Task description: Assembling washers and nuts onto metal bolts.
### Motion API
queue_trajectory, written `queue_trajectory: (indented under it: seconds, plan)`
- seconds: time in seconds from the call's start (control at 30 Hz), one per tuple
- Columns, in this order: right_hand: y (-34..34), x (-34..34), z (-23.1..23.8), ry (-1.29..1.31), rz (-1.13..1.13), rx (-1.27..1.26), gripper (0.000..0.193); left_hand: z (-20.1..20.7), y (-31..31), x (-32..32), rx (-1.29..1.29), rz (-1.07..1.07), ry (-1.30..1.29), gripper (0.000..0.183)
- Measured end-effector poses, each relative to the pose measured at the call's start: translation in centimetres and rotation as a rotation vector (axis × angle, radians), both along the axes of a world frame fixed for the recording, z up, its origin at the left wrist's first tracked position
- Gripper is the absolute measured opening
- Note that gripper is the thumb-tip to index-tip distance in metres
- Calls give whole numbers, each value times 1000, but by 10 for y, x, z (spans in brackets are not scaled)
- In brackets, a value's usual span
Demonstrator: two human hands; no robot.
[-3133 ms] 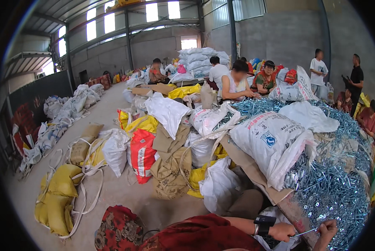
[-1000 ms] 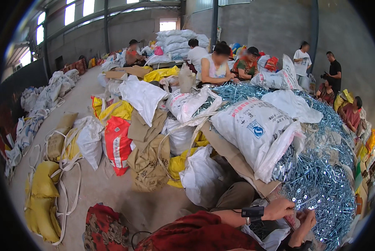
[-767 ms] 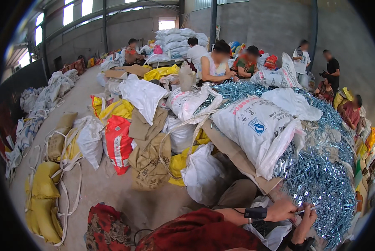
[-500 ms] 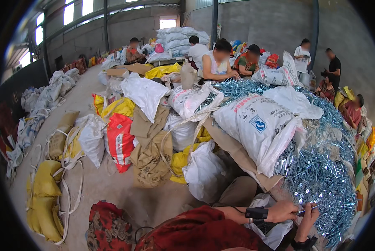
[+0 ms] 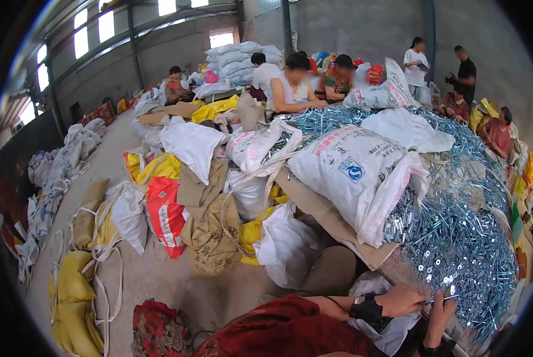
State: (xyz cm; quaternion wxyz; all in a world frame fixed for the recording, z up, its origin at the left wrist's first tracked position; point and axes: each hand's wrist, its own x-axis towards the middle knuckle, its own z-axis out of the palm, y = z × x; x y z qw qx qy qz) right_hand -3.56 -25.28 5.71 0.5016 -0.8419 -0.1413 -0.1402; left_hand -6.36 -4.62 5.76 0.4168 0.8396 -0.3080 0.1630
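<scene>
Bolt (image 5: pixel 451 297): lower right of the frame.
Left hand (image 5: pixel 402 300): fingers closed, seemingly on its left end.
Right hand (image 5: pixel 441 312): fingertips pinching its shank.
Bolt pile (image 5: pixel 474 238): right side; a loosened pinch could lose the piece among lookalikes.
White sack (image 5: pixel 344 172): right of centre; shifting hardware might let it slide.

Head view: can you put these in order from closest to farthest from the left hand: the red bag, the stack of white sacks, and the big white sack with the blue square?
1. Big white sack with the blue square: ahead of the left hand, slightly left.
2. Red bag: well to the left.
3. Stack of white sacks: far back, ahead and left.
</scene>
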Motion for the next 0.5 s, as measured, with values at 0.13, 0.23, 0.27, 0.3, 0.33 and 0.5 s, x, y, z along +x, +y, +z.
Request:
queue_trajectory:
  seconds: [0.13,0.23,0.27,0.3,0.33,0.5]
  plan:
    - [6,-15,15,93,-68,9,27,9,-8,12,-49,-114,-19,25]
    - [9,-28,20,85,-145,290,28,-8,-23,33,-206,-212,-91,20]
    - [12,-42,41,257,-5,357,18,-10,-19,37,-306,-428,149,20]
    - [18,-54,58,429,134,422,9,-11,-15,38,-403,-645,394,22]
    - [26,-62,65,367,210,410,14,-2,-12,29,-578,-758,521,25]
    - [32,-45,42,503,132,409,20,-29,-3,45,-637,-797,574,21]
